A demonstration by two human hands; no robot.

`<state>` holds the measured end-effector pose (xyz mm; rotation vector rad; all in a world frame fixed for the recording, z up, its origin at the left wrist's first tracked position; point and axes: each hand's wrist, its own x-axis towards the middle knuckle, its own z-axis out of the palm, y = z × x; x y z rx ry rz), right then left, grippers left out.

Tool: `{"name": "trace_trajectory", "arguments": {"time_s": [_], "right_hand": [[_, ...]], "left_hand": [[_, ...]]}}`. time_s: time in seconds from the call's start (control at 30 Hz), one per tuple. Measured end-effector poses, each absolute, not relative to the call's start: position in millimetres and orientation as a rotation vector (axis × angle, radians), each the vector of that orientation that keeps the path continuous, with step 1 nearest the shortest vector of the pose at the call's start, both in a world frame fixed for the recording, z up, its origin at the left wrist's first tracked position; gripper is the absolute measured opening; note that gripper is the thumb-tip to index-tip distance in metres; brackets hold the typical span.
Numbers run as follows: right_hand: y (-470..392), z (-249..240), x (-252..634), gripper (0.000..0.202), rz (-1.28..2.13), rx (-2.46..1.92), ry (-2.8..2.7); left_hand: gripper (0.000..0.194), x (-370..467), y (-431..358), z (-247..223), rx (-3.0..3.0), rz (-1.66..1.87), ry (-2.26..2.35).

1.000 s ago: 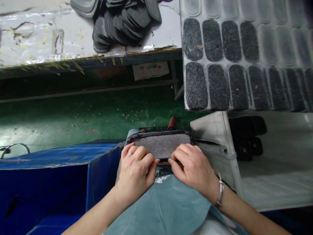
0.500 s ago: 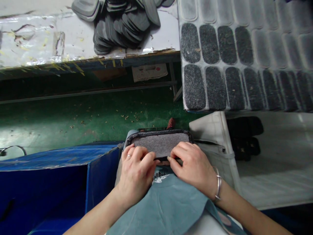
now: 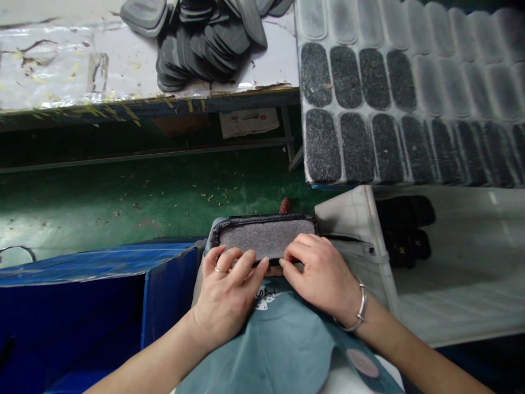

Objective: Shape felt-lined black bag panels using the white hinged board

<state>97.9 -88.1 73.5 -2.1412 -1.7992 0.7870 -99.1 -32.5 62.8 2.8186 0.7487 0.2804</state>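
An oblong pad (image 3: 262, 236) with a grey, felt-like face and a black rim lies close to my body, over the apron (image 3: 283, 334). My left hand (image 3: 227, 290), with a ring on one finger, is closed on its near edge, the fingers curled and the thumb at the black rim. A short way to the right, my right hand (image 3: 322, 273) pinches that same near edge between thumb and fingers. Both sets of fingertips press on the rim near its middle. The underside of the pad is hidden.
Dark shaped pieces (image 3: 200, 49) are heaped on the worn white table (image 3: 53, 71). At right is a surface with rows of dark oblong pads (image 3: 353, 142). Beneath it, a white bin (image 3: 459, 295) holds black pieces (image 3: 406, 213). A blue box (image 3: 172, 295) stands at left.
The left hand's fingers have lifted and spread a little along the near rim. My right hand keeps its pinch. The view has shifted slightly.
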Motion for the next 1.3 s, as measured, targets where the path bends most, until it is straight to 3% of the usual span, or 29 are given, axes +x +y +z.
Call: {"name": "trace_trajectory", "arguments": {"time_s": [0.17,0.3,0.47,0.87,1.1,1.3], "right_hand": [[-100.0,79.2,100.0,0.007,0.703,-2.075,-1.835],[-117.2,84.2,110.1,0.023,0.396,-2.044,-1.736],[-125.3,71.2,117.1,0.012,0.523,-2.034,-1.709],[-115.9,59.6,108.0,0.017,0.43,-2.116,-1.623],[-110.8,64.8,107.5,0.014,0.486,-2.183,-1.667],[-107.0,66.2,111.0,0.01,0.474,-2.244,-1.608]], "left_hand": [[0.028,-93.4,-32.4,70.1,2.918,0.209,0.645],[0.029,-91.0,-28.8,66.6,2.944,0.199,0.459],[0.035,-92.7,-30.2,58.8,2.911,0.187,0.412],[0.045,-99.6,-35.9,54.9,2.878,0.076,0.433],[0.043,-94.5,-31.9,64.2,2.969,0.005,0.552],[0.036,-90.0,-28.9,57.6,3.016,0.159,0.358]]}}
